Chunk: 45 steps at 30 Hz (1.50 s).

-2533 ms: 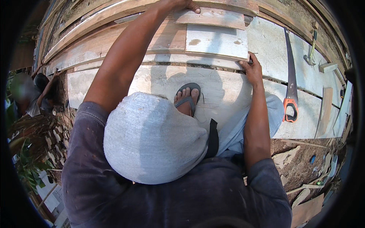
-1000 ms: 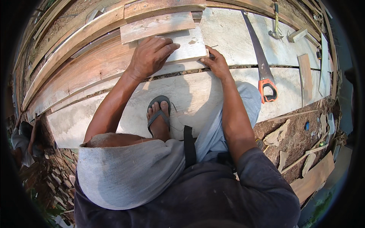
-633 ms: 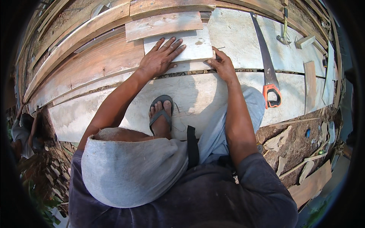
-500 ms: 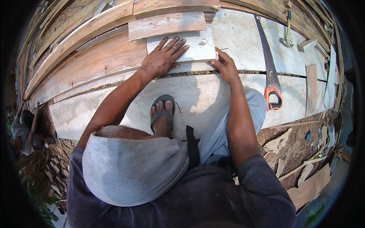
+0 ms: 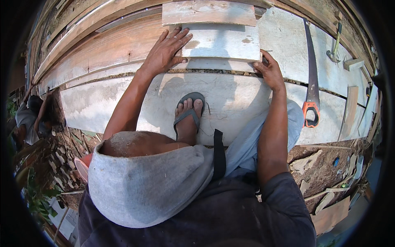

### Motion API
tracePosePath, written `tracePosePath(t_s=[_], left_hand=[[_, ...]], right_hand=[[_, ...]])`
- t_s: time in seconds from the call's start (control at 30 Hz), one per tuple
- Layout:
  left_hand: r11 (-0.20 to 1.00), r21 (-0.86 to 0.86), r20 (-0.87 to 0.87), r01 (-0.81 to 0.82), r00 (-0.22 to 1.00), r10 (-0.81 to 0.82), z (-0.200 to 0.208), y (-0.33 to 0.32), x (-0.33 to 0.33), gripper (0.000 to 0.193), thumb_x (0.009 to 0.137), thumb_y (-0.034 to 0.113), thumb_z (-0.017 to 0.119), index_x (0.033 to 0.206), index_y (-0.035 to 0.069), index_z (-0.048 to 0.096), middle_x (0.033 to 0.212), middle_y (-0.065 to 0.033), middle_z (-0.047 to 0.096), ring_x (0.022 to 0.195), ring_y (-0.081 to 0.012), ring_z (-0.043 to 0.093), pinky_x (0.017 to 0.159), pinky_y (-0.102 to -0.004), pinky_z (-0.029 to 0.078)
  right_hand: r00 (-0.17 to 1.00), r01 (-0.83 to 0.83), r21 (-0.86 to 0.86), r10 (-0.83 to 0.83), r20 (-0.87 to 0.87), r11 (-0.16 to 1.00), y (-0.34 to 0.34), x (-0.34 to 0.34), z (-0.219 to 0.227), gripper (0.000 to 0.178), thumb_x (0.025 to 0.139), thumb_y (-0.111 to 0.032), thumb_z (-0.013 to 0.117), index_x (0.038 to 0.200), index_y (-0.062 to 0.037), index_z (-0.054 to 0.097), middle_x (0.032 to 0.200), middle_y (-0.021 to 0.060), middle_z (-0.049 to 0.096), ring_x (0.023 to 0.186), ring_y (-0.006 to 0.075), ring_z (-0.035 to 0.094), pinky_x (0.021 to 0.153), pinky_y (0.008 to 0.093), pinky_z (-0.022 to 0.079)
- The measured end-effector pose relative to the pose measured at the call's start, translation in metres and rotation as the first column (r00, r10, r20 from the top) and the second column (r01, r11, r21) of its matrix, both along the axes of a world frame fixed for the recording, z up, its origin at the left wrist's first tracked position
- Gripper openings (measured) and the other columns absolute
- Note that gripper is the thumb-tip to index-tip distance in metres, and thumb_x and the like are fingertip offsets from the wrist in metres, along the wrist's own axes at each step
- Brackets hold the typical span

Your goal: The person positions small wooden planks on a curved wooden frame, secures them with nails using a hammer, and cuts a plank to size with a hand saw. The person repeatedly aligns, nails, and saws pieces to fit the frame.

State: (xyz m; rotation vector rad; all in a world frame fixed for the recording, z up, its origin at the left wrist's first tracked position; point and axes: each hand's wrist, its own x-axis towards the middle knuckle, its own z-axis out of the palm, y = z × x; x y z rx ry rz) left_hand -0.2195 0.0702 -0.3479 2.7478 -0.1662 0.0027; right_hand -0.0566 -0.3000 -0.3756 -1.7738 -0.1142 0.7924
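Note:
A short whitish board point(image 5: 222, 43) lies across the planks ahead of me, a brownish board point(image 5: 210, 12) overlapping its far edge. At its left end is my left hand point(image 5: 164, 53), fingers stretched out and apart, the fingertips reaching over the board's end and the thumb near its front corner. My right hand point(image 5: 271, 72) grips the front right corner between thumb and forefinger; its other fingers are curled and partly hidden. A thin, nail-like piece point(image 5: 269, 50) shows just beyond that hand.
A handsaw point(image 5: 313, 74) with an orange and black handle lies at right, and a hammer point(image 5: 335, 47) farther off. A wood block point(image 5: 354, 64) and a narrow board point(image 5: 349, 111) are nearby. My sandalled foot point(image 5: 190, 115) stands on the near plank. Another person point(image 5: 31, 117) is far left.
My left hand has slid leftward from the whitish board's top to its left end. My right hand stays at the right corner. The whole view has shifted somewhat.

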Motion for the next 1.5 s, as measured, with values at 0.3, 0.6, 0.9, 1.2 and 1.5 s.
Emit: tracePosePath(t_s=[0.3,0.6,0.9,1.2,1.5], left_hand=[[0.999,-0.035,-0.032,-0.013,0.999,0.012,0.002,-0.001,0.002,0.095,0.075,0.03,0.082,0.159,0.025,0.039,0.167,-0.0027,0.034,0.156,-0.0274,0.025,0.13,-0.0518,0.017],[0.997,-0.059,-0.039,-0.042,0.998,0.04,0.003,-0.002,0.003,0.094,0.073,0.025,0.085,0.157,0.025,0.042,0.165,-0.0013,0.036,0.155,-0.0261,0.028,0.13,-0.0511,0.018],[0.997,-0.009,-0.005,-0.071,0.997,0.071,-0.001,-0.003,0.0,0.093,0.074,0.026,0.087,0.156,0.03,0.043,0.164,0.0035,0.039,0.153,-0.0203,0.031,0.131,-0.0459,0.02],[0.999,-0.025,0.002,-0.035,0.999,0.035,0.003,-0.003,0.001,0.092,0.071,0.019,0.086,0.154,0.02,0.047,0.163,-0.0039,0.041,0.153,-0.0272,0.034,0.128,-0.0504,0.022],[1.0,-0.007,0.011,-0.031,0.999,0.031,0.005,-0.004,0.002,0.091,0.072,0.015,0.086,0.154,0.019,0.047,0.162,-0.0032,0.042,0.152,-0.027,0.034,0.128,-0.0488,0.022]], right_hand=[[0.999,0.008,0.033,-0.006,-0.054,0.999,0.001,0.002,0.005,0.057,0.091,-0.004,0.076,0.145,-0.0058,0.055,0.098,0.0034,0.069,0.081,0.0091,0.061,0.072,0.0245,0.053],[1.0,0.011,-0.014,-0.012,-0.024,1.0,0.005,0.003,0.007,0.055,0.092,-0.004,0.075,0.143,-0.0075,0.056,0.097,0.0044,0.071,0.08,0.0078,0.062,0.07,0.024,0.054],[1.0,0.028,-0.012,-0.027,0.007,1.0,0.008,-0.001,0.008,0.054,0.09,-0.003,0.077,0.14,-0.0094,0.06,0.092,0.0018,0.071,0.073,0.0067,0.06,0.067,0.0239,0.054],[0.999,0.033,0.086,-0.03,-0.026,0.996,0.001,0.003,-0.004,0.056,0.086,-0.006,0.081,0.138,-0.0065,0.062,0.091,0.001,0.07,0.072,0.0075,0.059,0.066,0.0242,0.053],[1.0,0.002,0.093,-0.002,0.002,0.996,-0.002,0.002,-0.012,0.057,0.089,-0.012,0.081,0.141,-0.0072,0.059,0.091,0.0013,0.068,0.072,0.0092,0.058,0.067,0.0264,0.051]])
